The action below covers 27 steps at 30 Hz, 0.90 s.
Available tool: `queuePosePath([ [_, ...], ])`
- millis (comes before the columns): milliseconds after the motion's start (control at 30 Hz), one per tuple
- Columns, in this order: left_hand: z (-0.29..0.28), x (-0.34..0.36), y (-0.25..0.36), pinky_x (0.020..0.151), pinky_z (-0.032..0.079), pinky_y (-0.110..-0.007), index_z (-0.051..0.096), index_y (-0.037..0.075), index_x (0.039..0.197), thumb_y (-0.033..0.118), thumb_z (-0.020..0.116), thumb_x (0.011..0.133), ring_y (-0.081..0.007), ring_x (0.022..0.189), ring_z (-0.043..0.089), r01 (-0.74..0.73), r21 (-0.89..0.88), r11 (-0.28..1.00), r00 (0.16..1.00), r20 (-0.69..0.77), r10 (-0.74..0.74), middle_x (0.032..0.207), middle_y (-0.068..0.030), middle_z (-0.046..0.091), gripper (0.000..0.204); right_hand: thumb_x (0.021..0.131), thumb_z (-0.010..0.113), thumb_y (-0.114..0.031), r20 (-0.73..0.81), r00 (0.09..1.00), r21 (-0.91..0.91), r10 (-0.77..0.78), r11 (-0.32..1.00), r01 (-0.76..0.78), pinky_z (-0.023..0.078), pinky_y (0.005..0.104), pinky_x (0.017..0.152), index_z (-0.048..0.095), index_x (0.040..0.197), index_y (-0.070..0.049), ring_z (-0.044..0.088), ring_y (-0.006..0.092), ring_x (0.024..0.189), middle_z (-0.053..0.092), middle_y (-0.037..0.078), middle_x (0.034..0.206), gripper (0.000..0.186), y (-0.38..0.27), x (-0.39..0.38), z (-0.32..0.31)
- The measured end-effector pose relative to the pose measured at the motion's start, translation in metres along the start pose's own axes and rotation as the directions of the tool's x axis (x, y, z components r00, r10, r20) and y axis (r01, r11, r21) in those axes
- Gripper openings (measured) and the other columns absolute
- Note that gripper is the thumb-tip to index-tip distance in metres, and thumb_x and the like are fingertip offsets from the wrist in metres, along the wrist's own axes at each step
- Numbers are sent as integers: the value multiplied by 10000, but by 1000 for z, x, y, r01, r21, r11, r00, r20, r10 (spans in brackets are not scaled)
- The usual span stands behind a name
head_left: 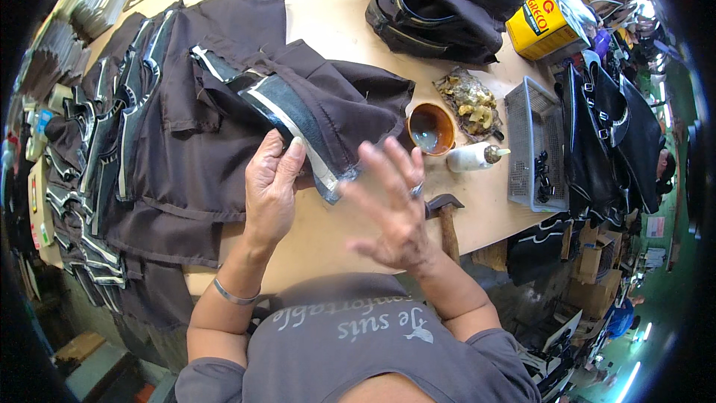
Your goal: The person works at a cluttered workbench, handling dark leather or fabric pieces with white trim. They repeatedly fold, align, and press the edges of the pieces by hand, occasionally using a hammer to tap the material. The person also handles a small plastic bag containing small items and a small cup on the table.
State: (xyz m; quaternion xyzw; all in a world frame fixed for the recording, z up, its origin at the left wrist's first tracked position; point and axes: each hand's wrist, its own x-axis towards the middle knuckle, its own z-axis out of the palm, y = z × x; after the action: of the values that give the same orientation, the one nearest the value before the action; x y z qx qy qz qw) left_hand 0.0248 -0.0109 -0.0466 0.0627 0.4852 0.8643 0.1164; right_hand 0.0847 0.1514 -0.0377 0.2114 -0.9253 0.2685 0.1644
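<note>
Head view: left hand [270, 186] pinches white-edged dark cloth [297, 98]. Blurred right hand [393, 209] has fingers spread; beyond it, boxy, lettered yellow tin [547, 24].

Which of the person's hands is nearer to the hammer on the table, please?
The right hand: its fingers are spread, just to the left of the hammer. The left hand is farther off to the left, holding the dark fabric piece.

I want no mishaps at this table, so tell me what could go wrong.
The right fingers appear close to the open cup and might tip it. Any spill could stain the cloth pinched in the left fingers. The hammer, near the edge of the table, could get knocked off.
</note>
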Motion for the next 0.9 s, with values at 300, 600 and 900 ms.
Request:
queuePosePath([
  [300, -6, 1, -4, 645, 509, -199, 491, 22, 1050, 147, 415, 915, -68, 751, 583, 41, 27, 999, 999, -5, -41, 916, -21, 590, 199, 755, 500, -546, -4, 999, -142, -41, 989, 40, 38, 587, 1013, 571, 1082, -157, 267, 333, 1252, 382, 94, 1316, 513, 0, 12, 13],
  [600, -5, 5, 1, 656, 489, -205, 477, 9, 1064, 90, 414, 906, -78, 789, 569, 45, -34, 998, 996, -79, -48, 907, -20, 568, 189, 714, 615, -219, -247, 922, -232, -299, 942, 244, 88, 615, 1026, 597, 962, -242, 406, 229, 1173, 474, -24, 1238, 249, 12, 11, 22],
  [900, -8, 1, 19, 598, 413, -230, 517, -20, 946, 99, 610, 772, -118, 643, 518, -458, 646, 611, 887, 290, 359, 765, -27, 563, 231, 702, 638, -152, -470, 859, 44, -202, 967, 251, 91, 597, 1019, 584, 794, -95, 446, 246, 1134, 542, 17, 1147, 121, 1, 57, -2],
])
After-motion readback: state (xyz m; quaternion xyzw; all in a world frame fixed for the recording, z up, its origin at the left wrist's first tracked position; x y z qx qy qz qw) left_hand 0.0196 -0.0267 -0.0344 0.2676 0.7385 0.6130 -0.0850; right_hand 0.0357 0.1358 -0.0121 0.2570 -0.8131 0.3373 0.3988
